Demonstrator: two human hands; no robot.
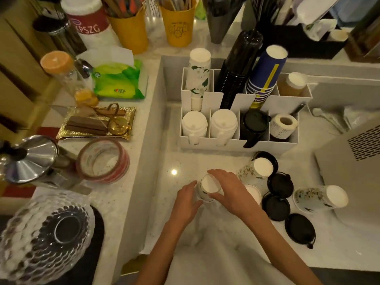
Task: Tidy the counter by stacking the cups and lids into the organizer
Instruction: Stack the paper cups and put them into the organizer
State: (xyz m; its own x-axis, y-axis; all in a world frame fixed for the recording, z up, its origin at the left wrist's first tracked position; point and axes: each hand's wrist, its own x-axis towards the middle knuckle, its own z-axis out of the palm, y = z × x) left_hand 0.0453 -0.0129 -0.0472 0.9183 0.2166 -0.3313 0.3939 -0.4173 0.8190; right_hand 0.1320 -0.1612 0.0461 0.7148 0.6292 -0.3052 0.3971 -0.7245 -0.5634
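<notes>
An upside-down floral paper cup (pixel 208 187) stands on the white counter in front of me. My left hand (pixel 188 199) grips its left side and my right hand (pixel 228 190) curls over its top and right side. Two more floral cups, one (pixel 257 168) just right of my hands and one (pixel 320 197) further right, rest upside down. Several black lids (pixel 276 206) lie loose between them. The white organizer (pixel 236 141) behind holds a floral cup stack (pixel 198 77), a black stack (pixel 238 66), blue cups (pixel 265 73), white lids (pixel 194 124) and black lids (pixel 255 125).
A grey machine (pixel 353 171) stands at the right. On the raised ledge to the left sit a tape roll (pixel 102 161), a gold tray (pixel 96 124), a tissue pack (pixel 117 81), yellow holders (pixel 178 25) and a glass dish (pixel 47 233).
</notes>
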